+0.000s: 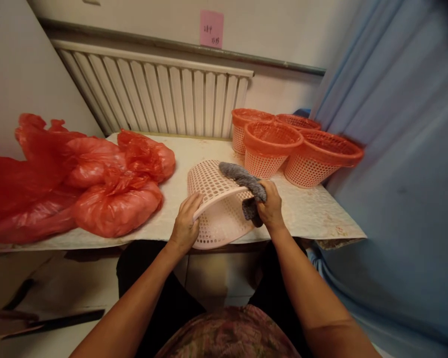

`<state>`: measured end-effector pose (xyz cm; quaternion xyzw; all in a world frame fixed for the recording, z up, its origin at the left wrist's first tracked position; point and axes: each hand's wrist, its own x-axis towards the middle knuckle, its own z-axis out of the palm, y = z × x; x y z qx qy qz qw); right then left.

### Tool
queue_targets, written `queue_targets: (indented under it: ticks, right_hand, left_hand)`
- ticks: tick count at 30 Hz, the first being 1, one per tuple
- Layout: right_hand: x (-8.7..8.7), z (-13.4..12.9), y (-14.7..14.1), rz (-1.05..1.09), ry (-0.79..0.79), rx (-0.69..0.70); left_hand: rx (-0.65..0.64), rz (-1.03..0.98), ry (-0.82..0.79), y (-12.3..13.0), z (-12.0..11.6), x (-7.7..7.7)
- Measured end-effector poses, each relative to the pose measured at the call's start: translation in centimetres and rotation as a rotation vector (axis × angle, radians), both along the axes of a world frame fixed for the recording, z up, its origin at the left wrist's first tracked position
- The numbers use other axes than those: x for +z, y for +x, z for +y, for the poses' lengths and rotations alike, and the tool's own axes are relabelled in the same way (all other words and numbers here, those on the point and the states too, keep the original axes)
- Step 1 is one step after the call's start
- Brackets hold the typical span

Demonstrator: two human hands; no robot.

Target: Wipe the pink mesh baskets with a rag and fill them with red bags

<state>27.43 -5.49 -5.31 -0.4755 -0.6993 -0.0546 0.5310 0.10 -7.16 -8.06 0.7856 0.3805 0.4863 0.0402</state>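
Note:
A pale perforated plastic wastebasket [210,180] lies on its side at the table's front edge, its mouth turned toward me. My left hand [185,223] grips its rim on the left, fingers on the outside and thumb at the inner edge. On the right side of the rim, my right hand [272,205] is closed round a grey cloth [242,178]. One part of the cloth lies along the basket's outer wall, and a darker part hangs inside the mouth. The fingertips of my right hand are partly hidden by the cloth.
Several wastebaskets lined with red bags [272,141] stand at the back right. Full, knotted red plastic bags [115,209] fill the table's left side. A radiator [164,94] is behind the covered table [306,219]; a blue curtain [395,164] hangs along the right.

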Motion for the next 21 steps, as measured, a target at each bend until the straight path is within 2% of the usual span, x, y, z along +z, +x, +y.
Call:
queue_targets:
  ticks: [3, 7, 10, 13, 15, 17, 21]
  right_hand:
    - [-3.3, 0.2, 1.0, 0.279, -0.069, -0.122]
    - [-8.2, 0.0, 1.0, 0.62, -0.201, -0.28]
    - [-11.4, -0.4, 0.2, 0.776, -0.276, -0.372]
    - [-13.2, -0.7, -0.5, 0.839, -0.32, -0.395]
    - [-13.0, -0.6, -0.7, 0.841, -0.323, -0.388]
    - [-11.5, -0.2, -0.6, 0.795, -0.298, -0.375]
    - [-5.9, 0.6, -0.4, 0.534, -0.156, -0.356]
  left_hand:
    - [0.005, -0.001, 0.015, -0.2, -0.1, -0.3]
    - [0.016, -0.018, 0.015, -0.4, -0.3, -0.8]
    - [0.026, -0.032, 0.001, -0.7, -0.6, -1.2]
    - [0.035, -0.063, 0.001, -1.2, -0.9, -1.7]
    - [0.063, -0.099, -0.008, -1.5, -1.0, -1.8]
    - [0.106, -0.131, -0.033, -1.8, -1.1, -1.8]
    - [0.193, -0.156, -0.113, -1.9, -0.7, -1.2]
